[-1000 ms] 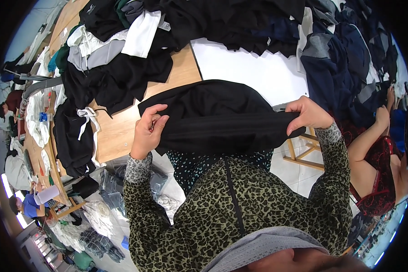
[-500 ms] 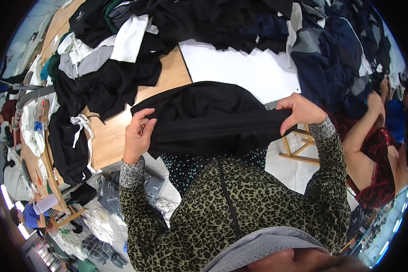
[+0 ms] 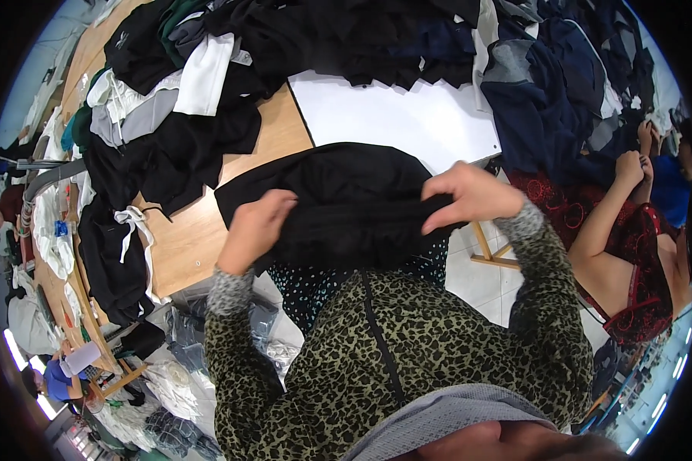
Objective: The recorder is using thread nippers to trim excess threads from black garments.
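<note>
The left hand (image 3: 255, 233) and the right hand (image 3: 473, 196) are closer together than in the earlier frame, and the stretch of cloth (image 3: 346, 230) between them is shorter.

Nearest is the wearer's leopard-print top (image 3: 315, 361), with dotted trousers (image 3: 292, 296) below the cloth. The black cloth is in front of the body, at the table's near edge, its far side rounded and its near part in a long flat fold. The right hand pinches the fold's right end between thumb and fingers. The left hand is at the left end, fingers bent over the cloth; it is blurred, so I cannot tell how firmly it grips.

Beyond the cloth, the wooden table (image 3: 192, 253) shows at left, and a white board (image 3: 400, 115) lies on top. Wooden legs (image 3: 496, 259) stand below, to the right. Farther back, black clothes (image 3: 338, 38) are heaped across the table, a white piece (image 3: 206, 73) among them, with navy clothes (image 3: 542, 107) to their right. A person in dark red (image 3: 646, 315) is on the right; far left, another wears blue (image 3: 58, 380).
</note>
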Motion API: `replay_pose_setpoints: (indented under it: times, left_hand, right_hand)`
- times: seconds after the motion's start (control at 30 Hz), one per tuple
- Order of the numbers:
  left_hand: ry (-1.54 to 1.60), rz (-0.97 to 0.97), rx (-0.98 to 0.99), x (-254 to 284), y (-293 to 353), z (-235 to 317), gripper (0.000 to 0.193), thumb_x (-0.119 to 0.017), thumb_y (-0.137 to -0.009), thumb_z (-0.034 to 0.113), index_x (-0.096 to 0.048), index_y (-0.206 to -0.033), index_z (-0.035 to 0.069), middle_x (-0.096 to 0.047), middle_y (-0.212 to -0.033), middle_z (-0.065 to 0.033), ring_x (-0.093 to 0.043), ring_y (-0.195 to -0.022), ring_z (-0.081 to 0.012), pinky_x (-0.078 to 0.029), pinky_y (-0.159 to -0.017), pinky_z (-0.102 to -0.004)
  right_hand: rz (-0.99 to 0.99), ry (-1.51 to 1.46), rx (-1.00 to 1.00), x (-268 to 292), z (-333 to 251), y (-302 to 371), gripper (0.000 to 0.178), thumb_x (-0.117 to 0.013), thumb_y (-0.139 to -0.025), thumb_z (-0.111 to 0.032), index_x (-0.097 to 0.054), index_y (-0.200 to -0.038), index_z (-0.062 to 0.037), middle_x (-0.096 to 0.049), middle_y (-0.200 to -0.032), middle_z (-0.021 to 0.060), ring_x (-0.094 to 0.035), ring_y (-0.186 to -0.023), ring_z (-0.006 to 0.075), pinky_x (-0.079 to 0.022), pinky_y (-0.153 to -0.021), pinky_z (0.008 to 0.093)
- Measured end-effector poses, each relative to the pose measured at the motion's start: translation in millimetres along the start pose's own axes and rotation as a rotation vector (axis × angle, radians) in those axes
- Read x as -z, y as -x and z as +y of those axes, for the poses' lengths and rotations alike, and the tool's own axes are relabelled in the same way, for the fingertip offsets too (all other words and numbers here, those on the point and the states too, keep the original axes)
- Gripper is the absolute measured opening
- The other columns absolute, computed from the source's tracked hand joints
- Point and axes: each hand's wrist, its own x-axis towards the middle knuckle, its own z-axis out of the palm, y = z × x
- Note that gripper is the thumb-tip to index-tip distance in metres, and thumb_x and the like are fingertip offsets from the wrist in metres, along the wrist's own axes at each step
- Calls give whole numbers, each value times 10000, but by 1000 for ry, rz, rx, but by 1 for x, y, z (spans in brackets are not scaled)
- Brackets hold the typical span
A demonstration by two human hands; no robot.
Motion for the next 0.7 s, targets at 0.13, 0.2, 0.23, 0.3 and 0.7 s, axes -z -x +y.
replay_pose_setpoints:
  times: [0.13, 0.2, 0.23, 0.3, 0.7]
  left_hand:
    - [73, -55, -70, -7, -47, 44, 177, -564, -876, 137, -607, -984, 3, -615, -1005, -136, -581, -938, -301, -456, -818, -322]
    - [588, -215, -65, -10, -50, 63, 240, -531, -904, 127, -588, -1104, 6, -576, -1176, -124, -550, -1088, -229, -410, -924, -309]
    - [712, -276, -11, -14, -46, 70, 278, -516, -920, 133, -552, -1159, -5, -560, -1198, -116, -522, -1115, -195, -390, -946, -299]
    - [804, -281, 95, -11, -40, 80, 261, -520, -928, 145, -537, -1135, -13, -576, -1090, -65, -532, -999, -127, -406, -876, -258]
    - [540, -80, 176, 46, -10, 67, 276, -546, -901, 63, -470, -1162, 13, -408, -622, 60, -339, -565, -31, -292, -537, -189]
  right_hand:
    - [62, 78, 150, -14, -24, -32, 319, -798, -686, -236, -595, -770, -5, -556, -597, 78, -509, -503, 144, -376, -478, 269]
    - [149, -8, 212, -19, -25, -44, 331, -809, -675, -238, -586, -752, -5, -548, -580, 59, -490, -494, 98, -351, -459, 256]
    - [195, -29, 254, -17, -31, -48, 334, -814, -671, -237, -586, -749, -6, -544, -572, 49, -483, -495, 75, -341, -453, 249]
    - [153, -45, 228, -8, -41, -50, 321, -816, -673, -225, -599, -769, -8, -548, -567, 26, -473, -508, 34, -331, -447, 232]
    - [-314, -189, -59, 39, -21, -15, 227, -745, -773, -183, -624, -790, 8, -602, -636, -3, -491, -577, 26, -400, -508, 222]
